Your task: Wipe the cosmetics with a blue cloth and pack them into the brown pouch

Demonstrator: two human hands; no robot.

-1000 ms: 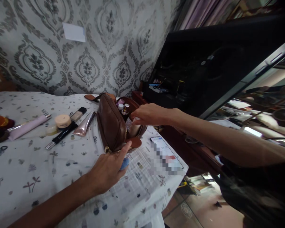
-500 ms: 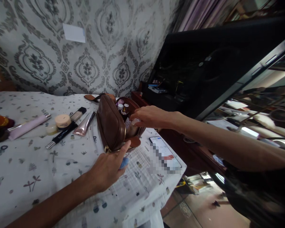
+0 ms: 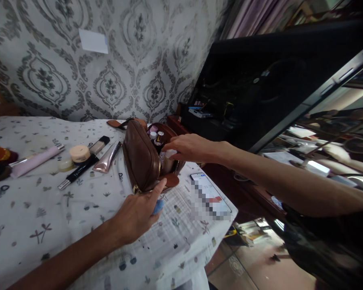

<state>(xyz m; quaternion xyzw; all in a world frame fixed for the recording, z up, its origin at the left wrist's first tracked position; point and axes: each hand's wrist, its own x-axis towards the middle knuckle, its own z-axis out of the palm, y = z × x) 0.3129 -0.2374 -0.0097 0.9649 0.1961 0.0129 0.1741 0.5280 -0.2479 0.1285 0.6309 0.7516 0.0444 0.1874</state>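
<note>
Watching remotely — brown bag (image 3: 139,155) on table (image 3: 78,229), long axis from left hand (image 3: 134,215) toward wall (image 3: 84,96). Right hand (image 3: 189,148) nearer open top, fingers half-curled at pale thing (image 3: 170,154) — can't tell if I've got it. Left index on flap (image 3: 172,180), blue thing (image 3: 158,206) by thumb, grip unclear.

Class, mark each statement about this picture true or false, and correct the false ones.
1. The right hand is at the opening of the brown bag. True.
2. The left hand is resting on the phone. False: it is at the near end of the bag, and the phone lies apart from it.
3. The beige-lidded jar is left of the bag in the picture. True.
4. The lilac tube is inside the bag. False: it lies on the patterned cloth.
</note>
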